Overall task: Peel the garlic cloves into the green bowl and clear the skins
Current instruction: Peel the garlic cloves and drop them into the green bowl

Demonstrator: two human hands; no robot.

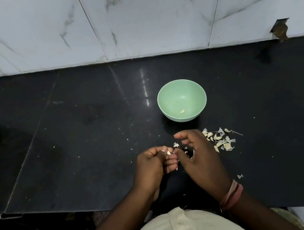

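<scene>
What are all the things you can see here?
green bowl: one, pale green, on the counter beyond the hands
peeled clove: one, cream, inside the bowl
garlic pile: cloves and skins, whitish, right of the right hand
skin bits: several, white, scattered on the counter
counter: one, black
wall tiles: white marble
left hand: pinches a garlic clove
right hand: fingers loosely curled, thumb at the clove

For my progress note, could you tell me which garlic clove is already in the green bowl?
It is the single pale clove lying near the bottom of the green bowl. The other cloves lie among skins on the counter, beside the right hand.
</scene>
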